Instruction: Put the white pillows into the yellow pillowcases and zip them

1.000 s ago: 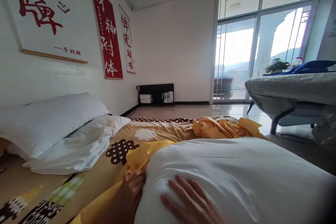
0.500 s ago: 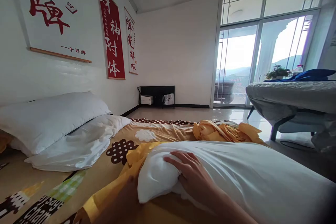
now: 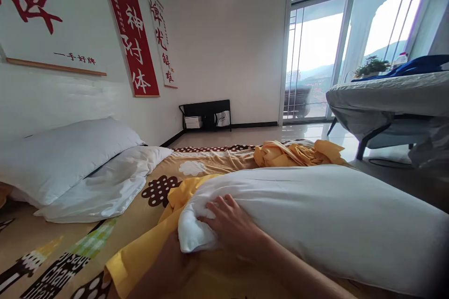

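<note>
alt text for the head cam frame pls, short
The person's right hand grips the near corner of a big white pillow lying on a patterned bed sheet, with a yellow pillowcase bunched around that corner; the left hand is under the yellow fabric. Two more white pillows lie by the wall with red banners; glass doors behind.

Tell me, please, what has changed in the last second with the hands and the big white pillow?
The right hand went from lying flat on the white pillow to gripping its near corner, bunching it. The left hand slid under the yellow pillowcase. The two pillows by the wall stayed put.
</note>
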The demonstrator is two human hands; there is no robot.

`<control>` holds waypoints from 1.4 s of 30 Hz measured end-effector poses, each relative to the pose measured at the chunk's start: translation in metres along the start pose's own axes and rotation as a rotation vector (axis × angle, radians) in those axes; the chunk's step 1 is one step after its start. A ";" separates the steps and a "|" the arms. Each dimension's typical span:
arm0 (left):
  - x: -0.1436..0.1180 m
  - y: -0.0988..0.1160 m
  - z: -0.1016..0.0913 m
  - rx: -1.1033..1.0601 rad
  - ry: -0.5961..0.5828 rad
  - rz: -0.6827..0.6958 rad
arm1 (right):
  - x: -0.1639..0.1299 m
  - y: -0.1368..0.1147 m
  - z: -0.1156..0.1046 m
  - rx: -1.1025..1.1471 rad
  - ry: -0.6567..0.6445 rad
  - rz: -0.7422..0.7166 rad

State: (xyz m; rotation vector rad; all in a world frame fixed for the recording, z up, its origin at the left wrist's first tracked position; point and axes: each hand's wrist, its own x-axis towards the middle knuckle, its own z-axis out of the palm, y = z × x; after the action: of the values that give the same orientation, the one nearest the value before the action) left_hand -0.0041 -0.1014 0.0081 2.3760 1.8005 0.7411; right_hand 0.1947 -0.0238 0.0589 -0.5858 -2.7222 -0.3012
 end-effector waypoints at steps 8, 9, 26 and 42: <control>-0.004 0.009 0.009 0.011 0.196 0.113 | 0.002 -0.019 0.008 -0.020 -0.163 -0.022; -0.002 0.010 0.009 0.019 0.219 0.079 | 0.004 -0.017 0.005 -0.018 -0.158 -0.011; 0.015 0.005 0.001 -0.209 0.218 -0.278 | -0.019 -0.026 0.007 -0.019 0.203 -0.026; 0.012 0.027 0.014 0.157 0.446 0.346 | 0.044 -0.013 -0.002 -0.021 -0.530 -0.186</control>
State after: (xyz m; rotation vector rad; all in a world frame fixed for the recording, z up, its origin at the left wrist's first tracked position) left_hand 0.0281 -0.0957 0.0092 2.8482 1.6416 1.3041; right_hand 0.1520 -0.0204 0.0755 -0.4688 -3.2981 -0.2458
